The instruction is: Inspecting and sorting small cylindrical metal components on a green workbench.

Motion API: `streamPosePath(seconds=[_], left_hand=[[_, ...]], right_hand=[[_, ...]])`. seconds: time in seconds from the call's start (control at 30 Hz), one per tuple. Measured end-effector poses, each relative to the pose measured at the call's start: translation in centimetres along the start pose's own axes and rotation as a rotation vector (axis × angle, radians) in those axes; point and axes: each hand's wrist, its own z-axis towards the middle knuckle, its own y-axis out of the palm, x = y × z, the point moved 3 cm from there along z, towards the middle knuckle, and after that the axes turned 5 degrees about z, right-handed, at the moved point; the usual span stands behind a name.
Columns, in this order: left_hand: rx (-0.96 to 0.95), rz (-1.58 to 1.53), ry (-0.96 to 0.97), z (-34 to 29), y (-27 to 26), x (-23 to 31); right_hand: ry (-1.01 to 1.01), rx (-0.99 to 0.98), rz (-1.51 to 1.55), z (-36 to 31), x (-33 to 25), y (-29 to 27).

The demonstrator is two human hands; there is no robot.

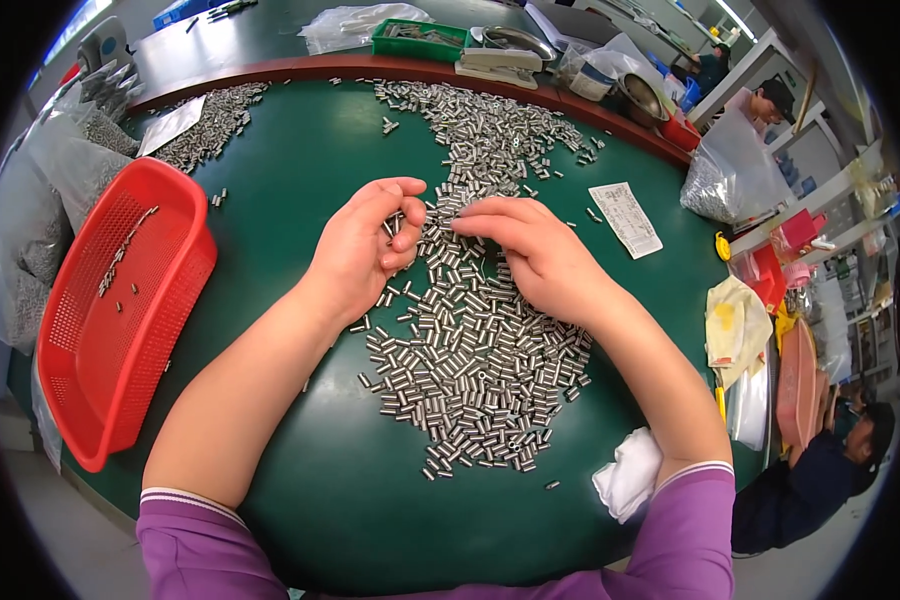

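Observation:
A long heap of small metal cylinders [470,360] runs down the middle of the green tabletop [300,500]. Over its left edge, my left hand [365,240] is turned palm inward with curled fingers, and a few of the metal cylinders show between them. Facing it, my right hand [540,255] reaches over the heap from the right. Its fingers stretch toward my left hand, fingertips close above the cylinders, with no piece visible in them. The right thumb is mostly hidden.
A red plastic basket [195,270] with a few cylinders stands at the left, beside filled clear bags [30,240]. A paper slip [625,218] and a white cloth [630,472] lie at the right. A green tray [420,48] sits beyond the raised far edge. Other people sit at far right.

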Motion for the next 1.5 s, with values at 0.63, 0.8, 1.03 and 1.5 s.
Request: streamPosePath(seconds=[0.63, 0.8, 1.03, 1.5], left_hand=[[0.083, -0.095, 0.118, 1.3, -2.0, 0.9], [0.082, -0.059, 0.108, 1.5, -1.8, 0.9], [0.109, -0.034, 0.093, 1.6, -1.0, 0.9], [0.089, -0.007, 0.048, 1.6, -1.0, 1.1]], right_hand=[[-0.026, -0.206, 0.039, -0.3, -3.1, 1.7], [-0.001, -0.132, 0.041, 0.0, -2.8, -0.1], [-0.005, -0.124, -0.041, 2.7, -0.8, 1.1], [0.074, 0.013, -0.125, 1.3, 1.0, -0.5]])
